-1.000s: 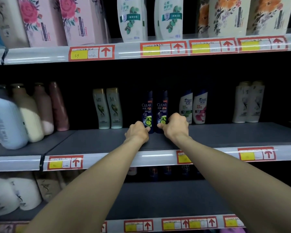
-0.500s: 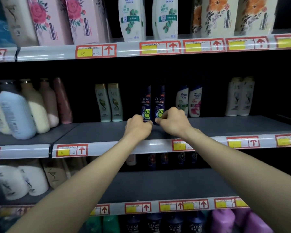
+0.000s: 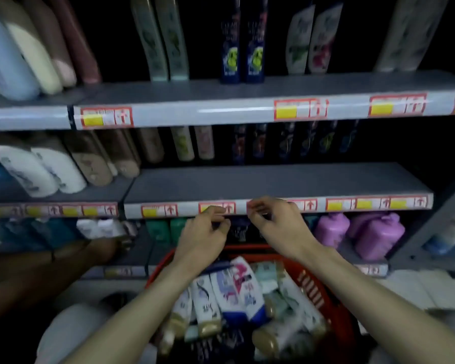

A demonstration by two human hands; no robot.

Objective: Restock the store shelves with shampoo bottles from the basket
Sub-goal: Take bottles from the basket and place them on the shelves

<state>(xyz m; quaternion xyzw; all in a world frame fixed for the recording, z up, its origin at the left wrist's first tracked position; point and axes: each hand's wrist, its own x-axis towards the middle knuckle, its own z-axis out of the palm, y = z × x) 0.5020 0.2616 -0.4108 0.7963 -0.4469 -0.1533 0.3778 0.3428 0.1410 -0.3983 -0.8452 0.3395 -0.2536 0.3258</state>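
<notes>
Both empty: left hand [image 3: 202,232] and right hand [image 3: 276,224] hover loosely curled above the basket [image 3: 323,292], bottles [image 3: 237,287] heaped inside. Danger: a hasty grab shifts that slick jumble, or one clips the shelf [image 3: 273,179] lip.

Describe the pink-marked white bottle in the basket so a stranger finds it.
Find the red plastic basket at the bottom centre. On top of its pile lies the white shampoo bottle. Only it bears a large pink mark; the bluish-printed white bottle left of it and the pale green bottle right of it lack one.
</notes>
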